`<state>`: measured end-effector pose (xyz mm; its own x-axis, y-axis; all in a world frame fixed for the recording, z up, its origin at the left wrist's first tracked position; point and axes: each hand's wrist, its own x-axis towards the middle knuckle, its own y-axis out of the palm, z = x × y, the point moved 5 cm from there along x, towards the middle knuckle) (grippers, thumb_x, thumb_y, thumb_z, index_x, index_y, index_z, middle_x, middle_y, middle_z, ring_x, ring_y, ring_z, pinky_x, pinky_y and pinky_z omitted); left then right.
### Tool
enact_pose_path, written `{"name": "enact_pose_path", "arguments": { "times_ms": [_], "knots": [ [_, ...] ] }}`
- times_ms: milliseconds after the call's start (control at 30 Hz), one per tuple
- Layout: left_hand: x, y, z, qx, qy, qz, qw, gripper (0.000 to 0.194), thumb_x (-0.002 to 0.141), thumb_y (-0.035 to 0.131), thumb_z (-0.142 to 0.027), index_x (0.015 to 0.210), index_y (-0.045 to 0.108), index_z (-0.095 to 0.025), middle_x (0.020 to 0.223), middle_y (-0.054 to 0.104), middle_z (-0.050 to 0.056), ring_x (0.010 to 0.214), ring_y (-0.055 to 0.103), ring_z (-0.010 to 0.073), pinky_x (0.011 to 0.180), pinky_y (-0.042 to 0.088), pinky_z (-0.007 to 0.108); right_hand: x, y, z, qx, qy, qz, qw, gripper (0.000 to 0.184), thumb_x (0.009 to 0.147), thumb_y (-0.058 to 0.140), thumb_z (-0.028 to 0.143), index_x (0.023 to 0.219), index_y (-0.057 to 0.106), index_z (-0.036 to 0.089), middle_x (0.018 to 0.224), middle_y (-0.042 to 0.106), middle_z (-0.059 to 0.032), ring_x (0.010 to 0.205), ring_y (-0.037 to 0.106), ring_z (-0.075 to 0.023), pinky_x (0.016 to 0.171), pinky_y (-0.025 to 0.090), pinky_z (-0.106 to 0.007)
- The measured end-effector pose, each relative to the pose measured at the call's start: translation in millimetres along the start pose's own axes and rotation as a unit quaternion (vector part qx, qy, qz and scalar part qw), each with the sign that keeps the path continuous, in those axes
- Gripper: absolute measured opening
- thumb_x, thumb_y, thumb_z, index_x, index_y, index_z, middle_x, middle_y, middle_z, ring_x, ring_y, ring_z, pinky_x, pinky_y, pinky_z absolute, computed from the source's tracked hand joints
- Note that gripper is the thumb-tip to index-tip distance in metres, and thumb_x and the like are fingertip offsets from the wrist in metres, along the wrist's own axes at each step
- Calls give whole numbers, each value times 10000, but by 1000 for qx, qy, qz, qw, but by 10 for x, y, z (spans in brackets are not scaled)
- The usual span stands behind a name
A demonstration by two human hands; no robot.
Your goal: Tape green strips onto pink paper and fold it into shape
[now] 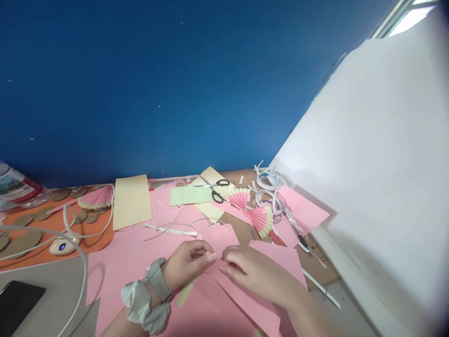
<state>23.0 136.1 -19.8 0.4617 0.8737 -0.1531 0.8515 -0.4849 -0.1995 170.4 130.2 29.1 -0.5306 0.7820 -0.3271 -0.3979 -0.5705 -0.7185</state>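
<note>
Curling narrowly over plain pink paper [254, 304], both hands' fingers [199, 245] [234, 253] hide whether they grip it.

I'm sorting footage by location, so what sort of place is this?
Probably a paper-craft workspace at a table, though whether it's a home or a classroom isn't clear. Pink paper sheets, a pleated pink-and-green paper piece and scissors point to it.

From my end I see a grey tabletop [63, 285]. On its left lie 1 black phone [21, 304] and 1 orange sheet [101, 226]; pink paper [122, 252] spreads over the middle, with brown cardboard [328, 274] towards the right.
</note>
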Motion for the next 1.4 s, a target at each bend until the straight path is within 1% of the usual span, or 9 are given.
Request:
{"name": "enact_pose_path", "arguments": {
  "times_ms": [167, 333, 633, 833, 1067, 1200, 1300, 1367, 1400],
  "knots": [
    [0, -24, 74, 19, -3, -31, 999, 300, 843, 499, -405, 711, 572, -146, 598, 439, -33, 567, 368, 99, 531, 304, 221, 57, 28, 91, 58, 15, 11, 998, 305, 910, 365, 345, 647, 346, 193, 656, 442, 56, 583, 412, -91, 498, 222, -224],
    [13, -38, 90, 23, 9, -44, 999, 305, 856, 474, -417, 716, 557, -159, 596, 406, -42, 566, 357, 102, 532, 298, 222, 81, 61, 42, 89, 43, -10, 995, 283, 894, 354, 306, 645, 280, 194, 652, 364, 57, 559, 334, -85, 485, 195, -227],
    [23, -56, 116, 39, 7, -61, 997, 332, 852, 453, -451, 676, 495, -173, 567, 324, -64, 533, 298, 96, 503, 250, 221, 28, -11, -114, 83, 44, 10, 996, 357, 864, 412, 349, 603, 228, 190, 565, 248, 58, 516, 280, -91, 485, 191, -235],
    [34, -96, 87, 44, 2, -68, 997, 346, 869, 406, -468, 680, 446, -181, 556, 275, -78, 505, 265, 85, 477, 229, 216, -215, -145, -350, 71, 69, -12, 995, 329, 898, 380, 370, 622, 325, 199, 663, 389, 29, 650, 421, -138, 563, 296, -237],
    [49, -106, 79, 117, 9, -91, 989, 328, 900, 403, -425, 709, 474, -168, 570, 369, -71, 477, 371, 78, 485, 320, 220, -457, -193, -493, 83, 102, -54, 990, 333, 919, 330, 429, 666, 373, 216, 668, 402, 28, 600, 407, -142, 555, 314, -245],
    [-38, -221, -69, 208, 6, -111, 972, 325, 916, 324, -380, 669, 429, -197, 534, 345, -72, 484, 372, 96, 485, 319, 225, -478, -219, -453, 82, 91, -114, 986, 311, 925, 312, 411, 685, 361, 219, 702, 427, 28, 609, 401, -140, 562, 320, -240],
    [-204, -330, -294, 301, 0, -106, 948, 316, 852, 454, -366, 584, 422, -203, 479, 373, -66, 453, 380, 111, 480, 321, 248, -420, -196, -379, 61, 74, -142, 985, 275, 921, 332, 359, 702, 415, 213, 701, 479, 21, 628, 444, -144, 567, 336, -243],
    [-319, -362, -453, 363, 7, -135, 922, 208, 810, 513, -325, 646, 480, -201, 569, 480, -22, 552, 462, 162, 554, 378, 304, -340, -156, -287, 39, 40, -147, 988, 236, 905, 374, 298, 715, 478, 203, 703, 531, 10, 652, 493, -152, 581, 350, -251],
    [-360, -335, -516, 387, 21, -144, 910, 144, 824, 488, -295, 729, 525, -193, 717, 552, 27, 696, 516, 207, 640, 408, 351, -292, -129, -238, 38, 24, -144, 989, 214, 893, 400, 276, 725, 508, 202, 704, 554, 9, 666, 514, -155, 589, 356, -253]
  ]
}}
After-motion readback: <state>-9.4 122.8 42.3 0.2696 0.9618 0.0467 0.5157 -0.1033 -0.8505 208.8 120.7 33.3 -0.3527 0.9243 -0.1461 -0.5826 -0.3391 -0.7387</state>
